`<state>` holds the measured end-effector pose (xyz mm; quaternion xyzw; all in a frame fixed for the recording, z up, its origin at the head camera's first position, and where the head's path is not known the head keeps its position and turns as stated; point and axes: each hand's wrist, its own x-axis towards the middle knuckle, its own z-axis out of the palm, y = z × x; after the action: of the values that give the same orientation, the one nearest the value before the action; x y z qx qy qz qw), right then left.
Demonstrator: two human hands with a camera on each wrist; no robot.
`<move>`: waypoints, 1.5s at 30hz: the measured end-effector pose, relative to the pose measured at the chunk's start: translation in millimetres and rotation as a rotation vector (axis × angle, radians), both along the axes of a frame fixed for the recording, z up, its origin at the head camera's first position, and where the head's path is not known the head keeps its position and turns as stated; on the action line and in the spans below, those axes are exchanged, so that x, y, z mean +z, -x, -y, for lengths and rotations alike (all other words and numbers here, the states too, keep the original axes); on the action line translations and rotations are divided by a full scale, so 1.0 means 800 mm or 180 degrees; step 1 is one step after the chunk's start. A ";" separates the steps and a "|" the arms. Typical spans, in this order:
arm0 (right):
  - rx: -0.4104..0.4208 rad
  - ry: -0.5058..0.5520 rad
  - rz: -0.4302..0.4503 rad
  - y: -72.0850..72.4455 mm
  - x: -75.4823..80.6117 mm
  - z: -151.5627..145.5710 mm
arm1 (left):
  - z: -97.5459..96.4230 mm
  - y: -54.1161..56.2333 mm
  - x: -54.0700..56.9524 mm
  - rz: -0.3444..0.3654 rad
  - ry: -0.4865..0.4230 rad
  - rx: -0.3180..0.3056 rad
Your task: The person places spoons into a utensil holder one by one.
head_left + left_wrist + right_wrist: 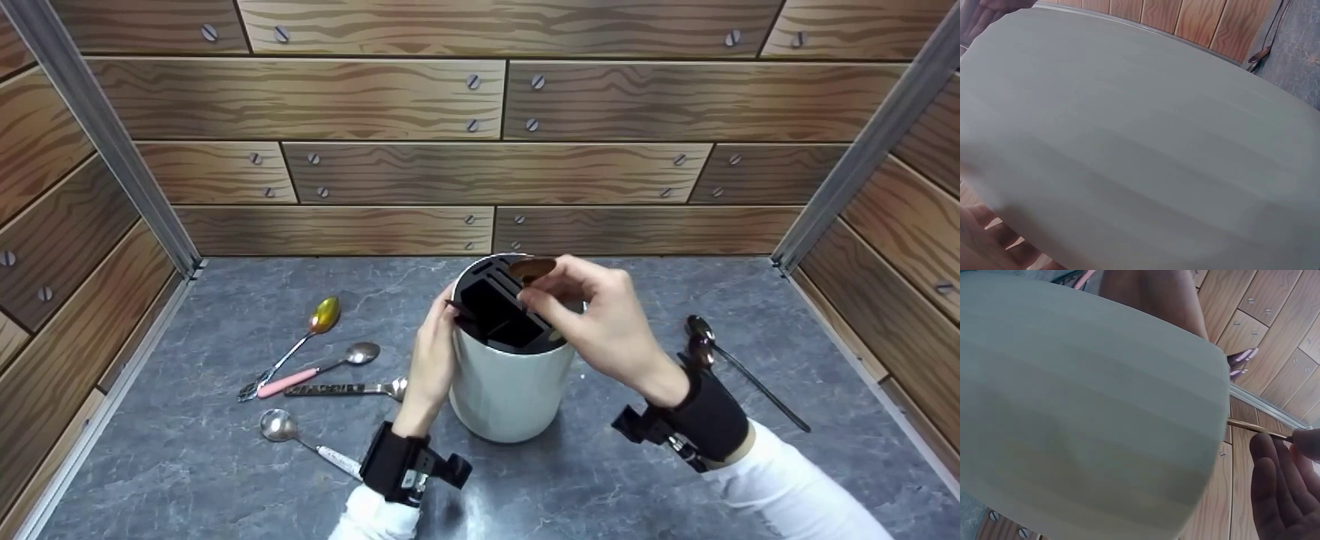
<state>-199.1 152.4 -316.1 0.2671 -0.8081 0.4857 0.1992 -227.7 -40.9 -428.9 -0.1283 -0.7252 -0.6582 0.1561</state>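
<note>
A white cylindrical utensil holder (510, 397) with a black slotted insert (487, 281) stands upright on the grey surface. My left hand (433, 352) rests along its left wall, fingers reaching up near the rim; in the left wrist view, its fingers (1002, 242) lie against the holder's side. Over the top, my right hand (600, 319) pinches a spoon with a brown bowl (534, 268) between thumb and fingers. Its thin coppery handle (1255, 426) runs to the holder's rim in the right wrist view. Dark, shiny utensil ends (1241, 363) stick out by the left hand.
Left of the holder lie a gold-bowled spoon (325, 315), a pink-handled spoon (289, 382), a utensil with a patterned metal handle (337, 389) and a spoon with a white speckled handle (279, 425). Dark spoons (701, 330) lie at the right. Wood-patterned walls (495, 172) enclose the surface.
</note>
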 end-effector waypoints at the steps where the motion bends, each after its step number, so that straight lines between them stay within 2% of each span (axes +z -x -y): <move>1: 0.0003 -0.0033 0.0001 0.000 -0.002 0.000 | 0.000 0.000 0.000 0.0000 0.0003 -0.0002; 8: 0.0008 -0.0253 0.0021 0.001 -0.014 0.002 | 0.000 0.002 -0.002 -0.0054 -0.0060 -0.0055; 15: 0.0065 -0.0450 0.0025 0.002 -0.023 0.004 | 0.000 0.001 -0.002 0.0012 -0.0169 -0.0104; 23: -0.0077 -0.0805 -0.0267 0.001 -0.032 0.007 | 0.000 0.000 -0.001 0.0028 -0.0211 -0.0142; 37: -0.0140 -0.1006 -0.0379 -0.001 -0.040 0.010 | -0.001 0.000 0.002 0.0025 -0.0219 -0.0143; 45: -0.0137 -0.1116 -0.0377 -0.001 -0.040 0.011 | 0.000 0.002 -0.002 -0.0017 -0.0171 -0.0128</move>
<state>-198.6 143.7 -348.2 0.3085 -0.8727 0.3165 0.2073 -229.6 -40.6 -430.4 -0.1404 -0.7041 -0.6801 0.1482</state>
